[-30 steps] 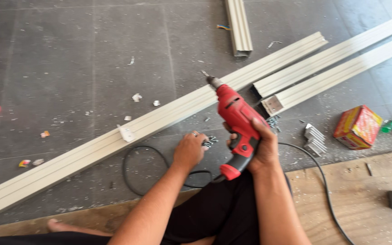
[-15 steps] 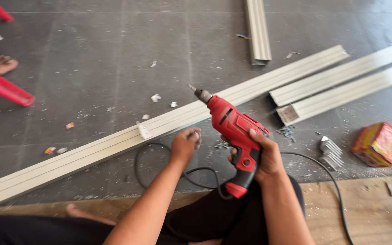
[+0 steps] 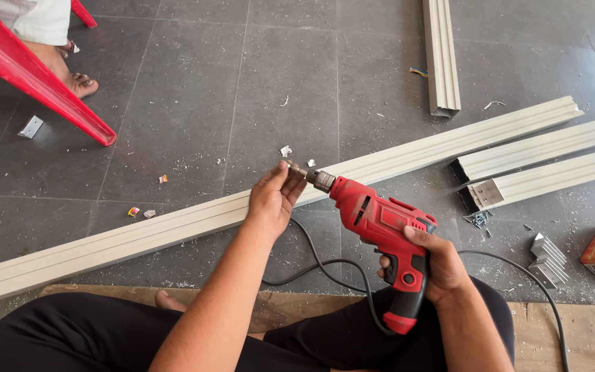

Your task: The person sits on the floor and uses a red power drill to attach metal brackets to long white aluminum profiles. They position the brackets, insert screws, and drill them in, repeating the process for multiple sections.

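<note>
Both hands raised: right clenched, left pinching.

Open floor: free toward 12 o'clock.
Long rail: bars 9-to-2.
Red chair leg: blocks 10 o'clock.

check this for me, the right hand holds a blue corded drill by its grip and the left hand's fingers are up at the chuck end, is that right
Not quite: the drill is red, not blue, as the head view shows. The rest stands: the right hand holds it by its grip, its black cord trailing over the floor, and the left hand has its fingers up at the chuck end.
</note>
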